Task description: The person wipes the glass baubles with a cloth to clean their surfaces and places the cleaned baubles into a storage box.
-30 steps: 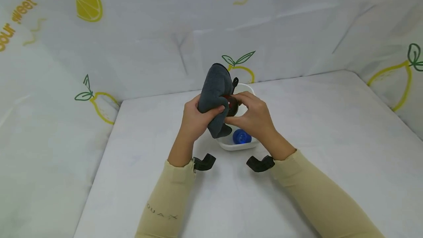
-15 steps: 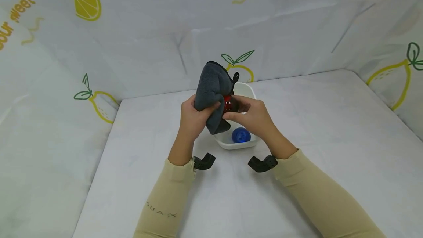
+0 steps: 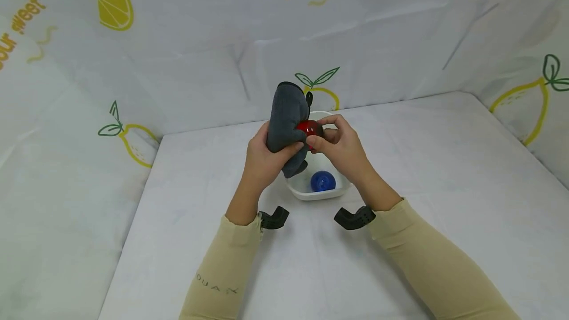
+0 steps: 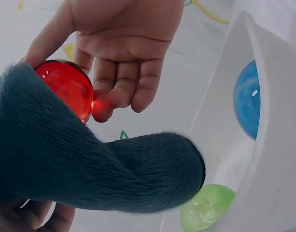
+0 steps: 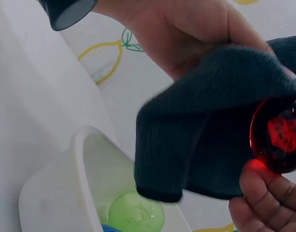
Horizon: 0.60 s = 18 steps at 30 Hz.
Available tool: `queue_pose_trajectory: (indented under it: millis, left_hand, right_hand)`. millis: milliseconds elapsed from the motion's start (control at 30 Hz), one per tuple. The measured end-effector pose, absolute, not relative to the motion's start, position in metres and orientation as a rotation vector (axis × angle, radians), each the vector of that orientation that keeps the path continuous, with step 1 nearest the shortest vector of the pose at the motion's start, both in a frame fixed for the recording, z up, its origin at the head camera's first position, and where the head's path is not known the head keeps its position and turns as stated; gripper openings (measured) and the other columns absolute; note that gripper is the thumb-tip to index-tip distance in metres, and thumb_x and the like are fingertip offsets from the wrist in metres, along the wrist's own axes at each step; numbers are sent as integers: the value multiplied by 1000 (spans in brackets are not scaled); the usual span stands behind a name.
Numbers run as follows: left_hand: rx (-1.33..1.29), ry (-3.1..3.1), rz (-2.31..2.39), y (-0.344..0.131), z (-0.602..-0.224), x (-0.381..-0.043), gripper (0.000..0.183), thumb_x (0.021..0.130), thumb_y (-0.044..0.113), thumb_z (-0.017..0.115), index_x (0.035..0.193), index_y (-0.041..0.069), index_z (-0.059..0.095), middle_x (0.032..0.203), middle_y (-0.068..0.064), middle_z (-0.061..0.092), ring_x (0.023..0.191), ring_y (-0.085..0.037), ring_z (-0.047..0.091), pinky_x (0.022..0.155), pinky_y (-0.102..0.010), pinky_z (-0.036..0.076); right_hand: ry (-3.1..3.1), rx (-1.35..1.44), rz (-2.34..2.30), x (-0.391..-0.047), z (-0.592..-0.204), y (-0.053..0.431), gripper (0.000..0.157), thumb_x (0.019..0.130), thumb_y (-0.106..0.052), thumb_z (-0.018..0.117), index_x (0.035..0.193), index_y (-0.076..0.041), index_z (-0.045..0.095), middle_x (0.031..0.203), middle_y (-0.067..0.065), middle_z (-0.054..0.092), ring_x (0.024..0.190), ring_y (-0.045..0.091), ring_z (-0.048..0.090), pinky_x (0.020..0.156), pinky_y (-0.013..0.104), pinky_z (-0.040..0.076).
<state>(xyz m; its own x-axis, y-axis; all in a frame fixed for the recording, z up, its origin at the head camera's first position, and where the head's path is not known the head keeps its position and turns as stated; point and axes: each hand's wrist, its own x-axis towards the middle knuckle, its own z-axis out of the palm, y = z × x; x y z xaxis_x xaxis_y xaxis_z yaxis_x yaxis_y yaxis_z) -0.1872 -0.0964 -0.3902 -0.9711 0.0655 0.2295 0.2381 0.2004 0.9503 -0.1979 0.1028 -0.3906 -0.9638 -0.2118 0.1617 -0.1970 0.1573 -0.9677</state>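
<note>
In the head view, my left hand (image 3: pixel 261 161) grips a dark grey cloth (image 3: pixel 284 117) that has a black edge and a small hanging loop. The thumb presses a fold of it against a glossy see-through red ball (image 3: pixel 311 128). My right hand (image 3: pixel 343 148) pinches this ball from the other side between thumb and fingers. Both are held above a white tub (image 3: pixel 313 198). The cloth covers part of the ball, which glows red against a fingertip in the right wrist view. A blue ball (image 3: pixel 323 181) lies at the tub's near end.
A green ball (image 5: pixel 136 216) also lies in the tub, seen in both wrist views. The tub stands on a white-covered table (image 3: pixel 213 177), with a lemon-printed white sheet (image 3: pixel 186 63) hanging behind. Black camera mounts (image 3: pixel 274 218) stick out from both wrists.
The red ball has been turned and shows more red. My right fingers have shifted round it to a new grip. The cloth in my left hand tipped left, then came back more upright.
</note>
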Motion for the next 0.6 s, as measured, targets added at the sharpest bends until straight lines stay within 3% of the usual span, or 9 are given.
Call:
queue_pose_trajectory:
  millis: [133,367,600]
  left_hand:
    - [-230,-2285,-1906,-94,-389,-185,64,78,28,85,133,16,54,118,-3,68,107,-18,66,93,-39,55]
    - [-209,-2445,-1714,-88,-389,-179,48,78,36,84,118,15,67,108,1,72,98,-15,68,84,-35,59]
    - [-197,-2540,-1668,-86,-386,-178,45,80,40,82,112,12,69,105,0,74,97,-15,69,82,-35,59]
  right_hand:
    - [2479,-447,-1984,-197,-391,105,47,93,-24,70,132,-10,50,102,18,69,84,16,66,78,23,56]
    - [2657,-495,-1941,-194,-391,108,51,91,-22,72,140,-22,57,93,10,60,84,18,60,70,18,51]
    - [2575,-573,-2125,-192,-385,108,51,84,-5,76,130,-3,55,111,14,65,96,15,64,85,18,54]
